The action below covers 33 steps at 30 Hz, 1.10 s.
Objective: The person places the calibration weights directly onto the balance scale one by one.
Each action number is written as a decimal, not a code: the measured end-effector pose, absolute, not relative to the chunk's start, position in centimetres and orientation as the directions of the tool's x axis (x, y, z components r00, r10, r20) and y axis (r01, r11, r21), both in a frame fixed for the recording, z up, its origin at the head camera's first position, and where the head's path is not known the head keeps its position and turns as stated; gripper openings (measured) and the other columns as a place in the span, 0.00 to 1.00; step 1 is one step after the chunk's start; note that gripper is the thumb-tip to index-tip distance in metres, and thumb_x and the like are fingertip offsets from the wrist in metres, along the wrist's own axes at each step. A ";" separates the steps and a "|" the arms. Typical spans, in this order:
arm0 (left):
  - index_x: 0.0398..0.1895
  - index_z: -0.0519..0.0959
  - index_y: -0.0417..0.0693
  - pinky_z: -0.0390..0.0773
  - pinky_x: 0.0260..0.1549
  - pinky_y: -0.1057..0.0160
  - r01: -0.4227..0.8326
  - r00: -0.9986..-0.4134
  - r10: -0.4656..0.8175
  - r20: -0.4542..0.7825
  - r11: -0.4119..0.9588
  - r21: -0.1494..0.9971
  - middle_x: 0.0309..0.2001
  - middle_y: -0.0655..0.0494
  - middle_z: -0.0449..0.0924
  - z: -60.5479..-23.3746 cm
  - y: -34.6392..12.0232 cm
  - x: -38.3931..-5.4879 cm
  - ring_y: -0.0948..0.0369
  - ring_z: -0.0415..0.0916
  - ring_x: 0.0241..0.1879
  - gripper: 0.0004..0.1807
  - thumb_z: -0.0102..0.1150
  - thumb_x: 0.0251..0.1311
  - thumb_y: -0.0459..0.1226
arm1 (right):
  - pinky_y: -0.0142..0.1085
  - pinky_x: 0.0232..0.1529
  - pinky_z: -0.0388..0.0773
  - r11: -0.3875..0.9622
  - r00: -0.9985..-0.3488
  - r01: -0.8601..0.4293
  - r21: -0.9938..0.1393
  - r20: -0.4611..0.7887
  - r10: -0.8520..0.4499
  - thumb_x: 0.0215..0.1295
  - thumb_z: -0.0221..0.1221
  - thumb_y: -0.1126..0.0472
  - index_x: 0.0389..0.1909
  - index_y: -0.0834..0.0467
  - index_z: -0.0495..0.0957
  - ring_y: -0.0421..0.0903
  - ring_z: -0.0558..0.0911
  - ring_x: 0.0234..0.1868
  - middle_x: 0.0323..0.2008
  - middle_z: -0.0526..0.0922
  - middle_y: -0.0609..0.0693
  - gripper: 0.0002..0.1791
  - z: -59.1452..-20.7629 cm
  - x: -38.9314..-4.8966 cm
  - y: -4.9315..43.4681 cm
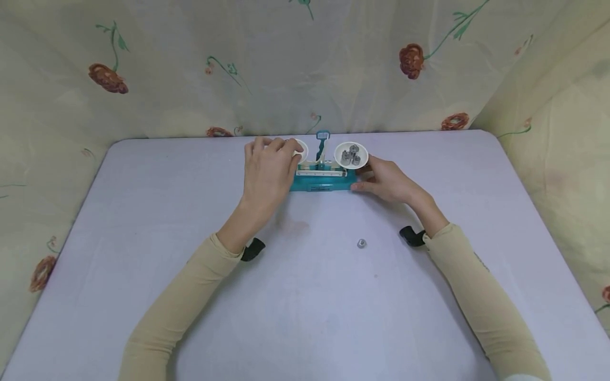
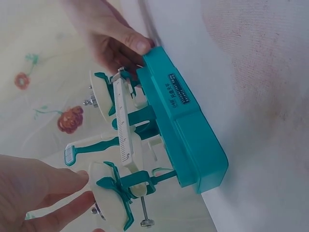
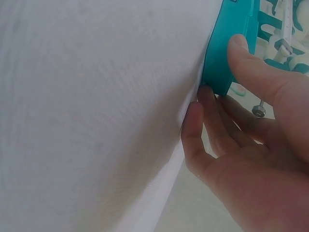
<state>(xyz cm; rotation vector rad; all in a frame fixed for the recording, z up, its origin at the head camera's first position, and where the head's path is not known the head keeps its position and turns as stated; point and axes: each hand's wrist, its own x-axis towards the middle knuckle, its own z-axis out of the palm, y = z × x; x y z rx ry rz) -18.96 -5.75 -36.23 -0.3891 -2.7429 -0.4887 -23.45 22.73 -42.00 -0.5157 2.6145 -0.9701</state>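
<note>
A teal balance scale with two white pans stands near the table's far edge. My right hand grips the right end of its base, the thumb on the front face and other fingers around the end. Above that hand, the right pan holds several metal weights. My left hand is over the left pan, thumb and a finger spread at its rim with a gap between them. A metal item shows at that pan, partly hidden by the fingers.
One small metal weight stands alone on the white-covered table, in front of the scale and left of the right wrist. A flower-patterned curtain hangs behind the table. Black wrist pieces stick out from both sleeves.
</note>
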 end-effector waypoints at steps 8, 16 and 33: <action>0.55 0.88 0.52 0.72 0.67 0.41 0.330 -0.901 0.214 0.379 0.903 0.275 0.55 0.47 0.91 -36.2 -5.8 -18.7 0.43 0.77 0.63 0.11 0.60 0.79 0.42 | 0.60 0.75 0.74 0.707 -0.888 -0.223 -0.672 -0.160 -0.431 0.74 0.68 0.60 0.81 0.64 0.60 0.66 0.77 0.74 0.72 0.76 0.67 0.41 -41.9 -23.4 22.6; 0.54 0.89 0.52 0.72 0.67 0.41 0.336 -0.896 0.217 0.388 0.902 0.271 0.55 0.47 0.91 -36.0 -5.8 -18.5 0.43 0.77 0.63 0.11 0.60 0.79 0.42 | 0.59 0.74 0.75 0.707 -0.888 -0.227 -0.669 -0.156 -0.433 0.74 0.68 0.61 0.81 0.64 0.59 0.66 0.77 0.74 0.72 0.76 0.67 0.42 -41.8 -23.3 22.6; 0.53 0.89 0.54 0.72 0.66 0.41 0.352 -0.886 0.232 0.401 0.900 0.258 0.58 0.48 0.90 -36.1 -5.6 -17.8 0.43 0.77 0.64 0.10 0.61 0.79 0.42 | 0.59 0.73 0.76 0.710 -0.887 -0.234 -0.665 -0.153 -0.436 0.74 0.69 0.60 0.82 0.63 0.59 0.65 0.78 0.73 0.71 0.77 0.67 0.42 -41.9 -23.4 22.6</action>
